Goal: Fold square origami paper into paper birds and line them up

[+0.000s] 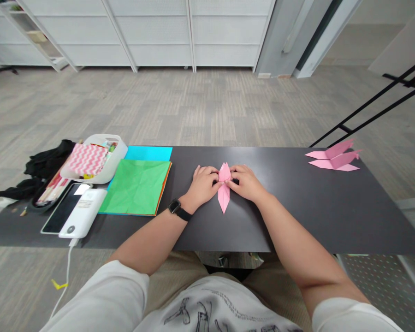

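A pink folded paper piece [224, 192] lies on the black table [297, 207], its long point aimed toward me. My left hand [203, 185] presses on its left upper edge, fingers curled onto the paper. My right hand [246, 181] pinches the right upper edge in the same way. Both hands meet at the top of the fold. A black watch [176, 207] sits on my left wrist.
A stack of coloured sheets, green on top [136, 186], lies to the left with a blue sheet [148, 153] behind. Further left are a white basket [97, 159], a phone [60, 208], a white power bank [85, 212] and black cloth [44, 161]. Finished pink folded shapes [334, 159] rest far right.
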### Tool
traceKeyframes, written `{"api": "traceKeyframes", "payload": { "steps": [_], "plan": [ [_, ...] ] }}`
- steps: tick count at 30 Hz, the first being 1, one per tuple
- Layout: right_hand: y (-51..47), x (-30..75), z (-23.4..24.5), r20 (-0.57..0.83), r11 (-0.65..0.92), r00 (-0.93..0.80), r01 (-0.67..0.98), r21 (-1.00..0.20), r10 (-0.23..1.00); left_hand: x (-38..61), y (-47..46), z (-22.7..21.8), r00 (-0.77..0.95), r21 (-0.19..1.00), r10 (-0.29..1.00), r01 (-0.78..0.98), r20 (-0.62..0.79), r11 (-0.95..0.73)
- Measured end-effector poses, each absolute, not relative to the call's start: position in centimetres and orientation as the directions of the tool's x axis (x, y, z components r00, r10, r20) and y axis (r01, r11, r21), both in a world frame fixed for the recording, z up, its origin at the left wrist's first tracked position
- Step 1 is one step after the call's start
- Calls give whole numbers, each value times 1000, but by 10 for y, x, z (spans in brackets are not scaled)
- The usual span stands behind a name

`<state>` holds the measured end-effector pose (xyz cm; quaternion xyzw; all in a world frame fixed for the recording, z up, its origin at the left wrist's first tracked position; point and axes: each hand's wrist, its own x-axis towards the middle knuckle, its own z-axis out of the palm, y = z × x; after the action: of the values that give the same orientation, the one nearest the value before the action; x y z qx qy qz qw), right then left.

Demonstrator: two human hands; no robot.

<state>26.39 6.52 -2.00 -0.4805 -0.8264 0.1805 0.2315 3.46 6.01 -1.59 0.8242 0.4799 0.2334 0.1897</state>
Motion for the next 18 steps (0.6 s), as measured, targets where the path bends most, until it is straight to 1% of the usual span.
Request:
{"api": "traceKeyframes", "payload": {
  "steps": [6, 12, 18],
  "plan": [
    [66, 262, -23, 203, 410, -358, 760, -505, 912, 36, 64, -15, 411, 527, 891, 723, 192, -447],
    [64, 259, -27, 202, 349, -285, 780, -519, 937, 40, 66, -14, 371, 512, 908, 751, 194, -417],
    [62, 258, -29, 206, 298, -224, 817, -493, 953, 42, 68, -16, 341, 519, 917, 756, 208, -399]
  ]
}}
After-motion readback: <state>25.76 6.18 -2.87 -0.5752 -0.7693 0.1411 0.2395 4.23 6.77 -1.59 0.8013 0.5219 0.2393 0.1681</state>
